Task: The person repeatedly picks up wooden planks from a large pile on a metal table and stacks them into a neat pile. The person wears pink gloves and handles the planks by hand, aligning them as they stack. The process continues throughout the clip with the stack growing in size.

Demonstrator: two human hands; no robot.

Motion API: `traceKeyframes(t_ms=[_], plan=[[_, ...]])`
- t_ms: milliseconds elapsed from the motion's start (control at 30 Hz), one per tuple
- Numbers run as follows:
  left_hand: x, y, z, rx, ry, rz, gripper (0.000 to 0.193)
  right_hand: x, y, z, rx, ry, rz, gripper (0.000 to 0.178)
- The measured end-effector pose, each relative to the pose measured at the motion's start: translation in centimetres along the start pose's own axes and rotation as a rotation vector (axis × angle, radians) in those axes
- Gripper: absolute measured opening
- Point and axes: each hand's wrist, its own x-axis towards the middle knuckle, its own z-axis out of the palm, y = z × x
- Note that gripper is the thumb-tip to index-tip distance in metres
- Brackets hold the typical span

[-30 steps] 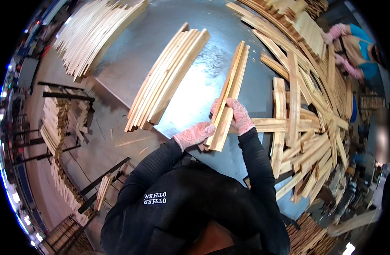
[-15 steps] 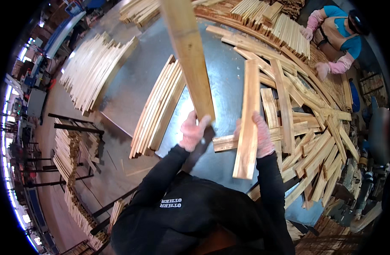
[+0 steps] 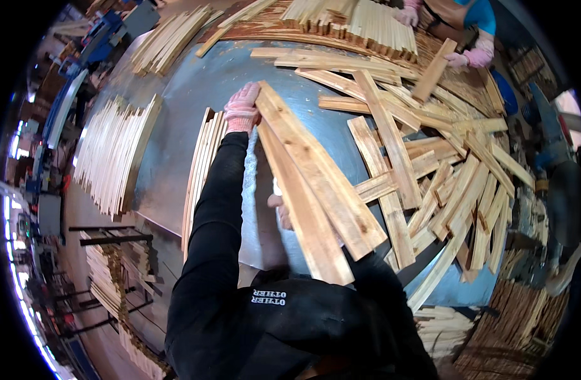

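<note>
Two wooden planks overlap in front of me, slanting from far left to near right: an upper plank [image 3: 325, 174] with dark knots and a lower plank [image 3: 297, 206] fanned out beneath it. My left hand [image 3: 242, 109], in a pink glove, is closed on their far end. My right hand [image 3: 281, 210] shows only in part at the left edge of the lower plank, its fingers curled against it; the planks hide the rest of the hand and its forearm. Left of them, a row of planks on edge [image 3: 200, 161] stands partly behind my left arm.
A loose heap of planks [image 3: 468, 202] covers the table's right side. A pale stack [image 3: 116, 155] stands at the metal table's [image 3: 183, 114] left edge, another stack [image 3: 173, 38] at the far left. A co-worker's gloved hand [image 3: 458, 60] is at a plank at the far right.
The two planks, held apart in separate hands before, now lie one over the other. My left hand has moved away from me, and my right hand leftward beneath the planks. The view has shifted.
</note>
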Motion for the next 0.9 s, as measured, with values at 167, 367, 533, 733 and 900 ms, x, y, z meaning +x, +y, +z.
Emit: traceKeyframes(t_ms=[167,367,533,733,900], plan=[[1.1,-0.1,3.7,-0.223,0.182,0.185,0.053,-1.5,-1.4,-0.8,0.239,-0.188,0.030,0.133],[-3.6,7.2,0.4,-0.468,0.074,-0.483,0.061,-1.2,-4.3,-1.6,-0.027,-0.066,0.081,0.072],[-20.0,15.0,-3.2,-0.423,-0.222,-0.232,0.055,5.0,-2.4,-6.8,-0.831,0.369,-0.247,0.076],[-21.3,14.4,-11.0,-0.618,-0.526,-0.769,0.062,9.0,5.0,-4.6,-1.054,0.301,-0.373,0.106],[-22.2,0.6,-16.8,-0.453,0.102,-0.531,0.055,13.3,6.4,-1.1,-1.165,0.175,-0.432,0.077]])
